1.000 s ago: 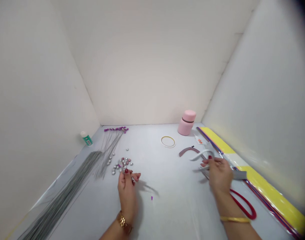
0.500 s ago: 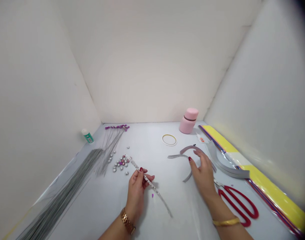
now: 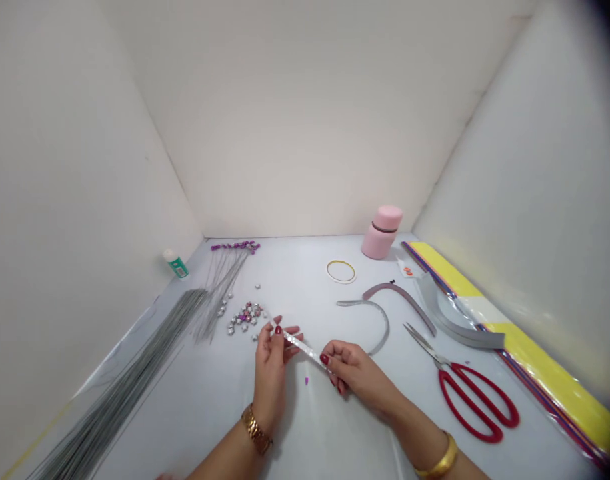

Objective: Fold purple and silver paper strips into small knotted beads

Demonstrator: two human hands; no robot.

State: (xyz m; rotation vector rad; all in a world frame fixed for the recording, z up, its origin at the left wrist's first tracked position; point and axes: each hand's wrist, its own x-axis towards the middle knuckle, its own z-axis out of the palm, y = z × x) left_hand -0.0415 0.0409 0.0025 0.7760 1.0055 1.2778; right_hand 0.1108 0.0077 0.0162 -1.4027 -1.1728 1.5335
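A narrow silvery strip (image 3: 305, 348) stretches between my two hands above the white table. My left hand (image 3: 273, 357) pinches it near its upper left part, thumb on top. Closer to its lower right end, my right hand (image 3: 349, 370) grips it between thumb and curled fingers. Small silver, pink and purple folded stars (image 3: 247, 313) lie in a pile just beyond my left hand. A curved grey strip (image 3: 385, 327) rests behind my right hand, with a mauve-grey strip (image 3: 405, 293) to its right. One tiny purple piece (image 3: 307, 381) lies below the held strip.
Red-handled scissors (image 3: 459, 387) lie at right, beside wide grey strips (image 3: 455, 330) and yellow packs (image 3: 539, 373). Behind are a pink bottle (image 3: 382, 233) and a bangle-like ring (image 3: 341, 271). At left are grey wires (image 3: 135, 380), purple-tipped stems (image 3: 235, 248) and a green-white tube (image 3: 177, 264).
My right hand has moved left from the curved strips and taken hold of the lower right part of the strip. The scissors' blades are now uncovered.
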